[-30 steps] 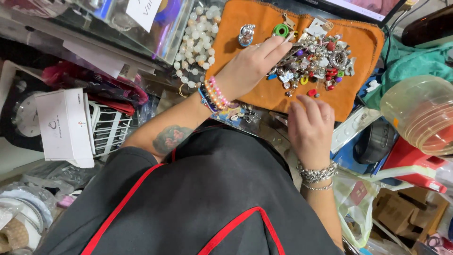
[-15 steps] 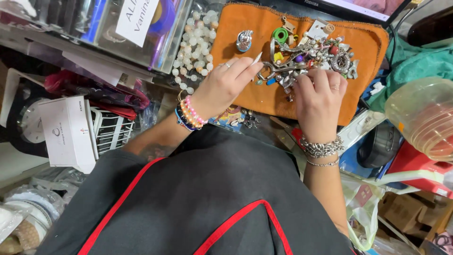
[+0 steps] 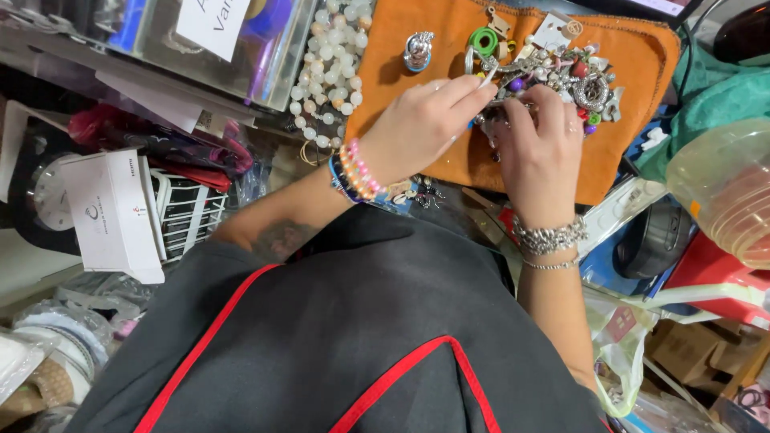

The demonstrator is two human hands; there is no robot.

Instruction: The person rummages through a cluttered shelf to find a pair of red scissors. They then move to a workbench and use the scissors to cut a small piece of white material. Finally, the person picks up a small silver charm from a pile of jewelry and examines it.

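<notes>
Black cloth with red piping [image 3: 361, 337] nearest, filling the lower frame. Just beyond, to the left, a white box [image 3: 112, 212] against a white wire rack [image 3: 188, 212], and a clock face [image 3: 52, 192] at the left edge. On the right side, a clear plastic bowl [image 3: 722, 192] and green cloth [image 3: 714, 100] behind it.

Further out, both forearms reaching forward: beaded bracelets [image 3: 354, 170] in pink, orange and blue on the left wrist, chain bracelets [image 3: 549, 239] on the right wrist. Left hand [image 3: 421, 124] loosely curled, fingers stretched toward the heap, index and thumb pinched on a thin silvery piece at the tip; exact piece too small to tell. Right hand [image 3: 537, 140] bent down, fingers together and pressed into the near edge of the pile of trinkets [image 3: 569, 72], grip hidden beneath the knuckles, so cannot tell whether anything is clamped.

Pile resting on an orange cloth [image 3: 417, 32] spread over the table, with a green ring [image 3: 484, 40] and a silver charm [image 3: 418, 50] lying apart from the pile. String of pale beads [image 3: 329, 72] just left of the cloth, beside a clear box [image 3: 216, 44].

Compared with half a second ago: hands drawn closer together, left hand moved rightward up to the pile, right hand barely shifted.
</notes>
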